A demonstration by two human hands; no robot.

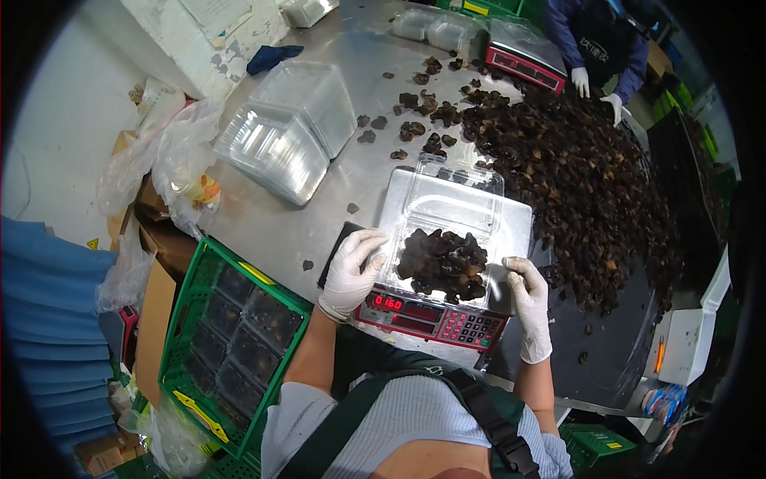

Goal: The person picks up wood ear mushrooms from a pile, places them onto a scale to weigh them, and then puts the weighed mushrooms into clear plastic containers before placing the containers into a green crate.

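Note:
An open clear plastic clamshell box (452,197) lies on the metal plate of a red digital scale (431,317), its lid folded back away from me. Dark wood ear mushrooms (444,263) are heaped in its near half. My left hand (354,272), in a white glove, is at the box's left side, fingers curled; whether it touches the box is unclear. On the right, my right hand (529,296), gloved too, is bent beside the scale plate with thumb and finger apart and nothing between them. The scale's red display is lit.
A large mushroom pile (574,191) spreads over the right of the steel table (251,197). Nested clear boxes (281,146) stand at the upper left. A green crate (173,335) holds filled boxes. A co-worker (598,54) is at the far right beside another scale (526,54).

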